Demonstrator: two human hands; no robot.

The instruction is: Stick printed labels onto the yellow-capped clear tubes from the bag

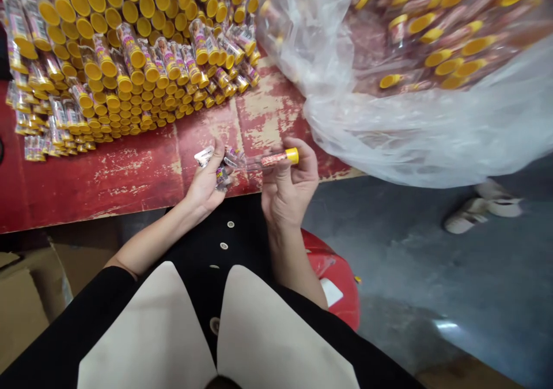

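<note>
My right hand point(289, 184) pinches a clear tube point(273, 159) near its yellow cap, with small pinkish pieces inside. The tube lies roughly level, and its far end points at my left hand point(210, 178). Closed around several printed plastic wrappers point(222, 177), my left hand has its thumb on top. One clear printed wrapper point(234, 158) meets the end of the tube; whether the tube has entered it, I cannot tell. Both hands are over the front edge of the worn red table point(142, 173).
A large stack of wrapped yellow-capped tubes point(129, 66) fills the back left. To the right, a translucent plastic bag point(389, 129) holds loose capped tubes point(449, 60) and hangs over the table edge. A red stool point(345, 262) and a shoe point(466, 215) are below; cardboard boxes point(26, 302) stand lower left.
</note>
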